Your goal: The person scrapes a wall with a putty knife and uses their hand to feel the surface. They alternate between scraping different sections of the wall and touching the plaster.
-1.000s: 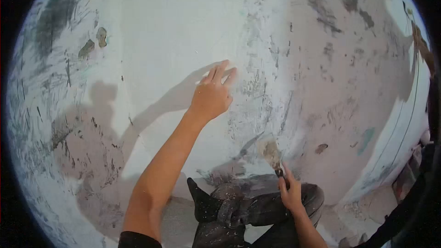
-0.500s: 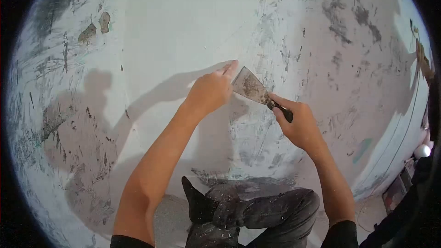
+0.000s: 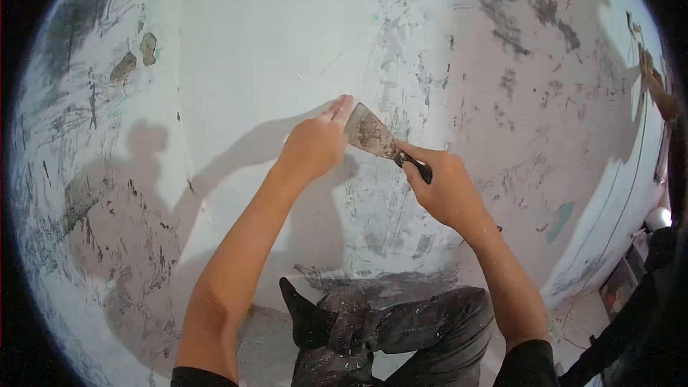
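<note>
My right hand (image 3: 448, 190) is wrapped round the black handle of a putty knife (image 3: 371, 134). The wide metal blade is smeared with brownish residue and points up and left, close against the wall (image 3: 272, 43). My left hand (image 3: 315, 142) lies at the wall just left of the blade, fingers stretched out and pointing up and right, their tips near the blade's upper corner. Behind the hands, a smooth pale stretch of wall meets a scraped, dark-streaked strip (image 3: 412, 79). The undersides of the left fingers are hidden.
Dark scuffs and bare patches (image 3: 123, 68) mark the wall on both sides. Below are my bent legs in speckled dark trousers (image 3: 430, 322) and a dark sock (image 3: 308, 319). A cable, a box (image 3: 622, 283) and a bright round lamp (image 3: 658, 219) stand at the right edge.
Both hands and the putty knife appear shifted slightly left in view, along with the wall marks. The blade stays beside the left fingers, and the right hand keeps its hold.
</note>
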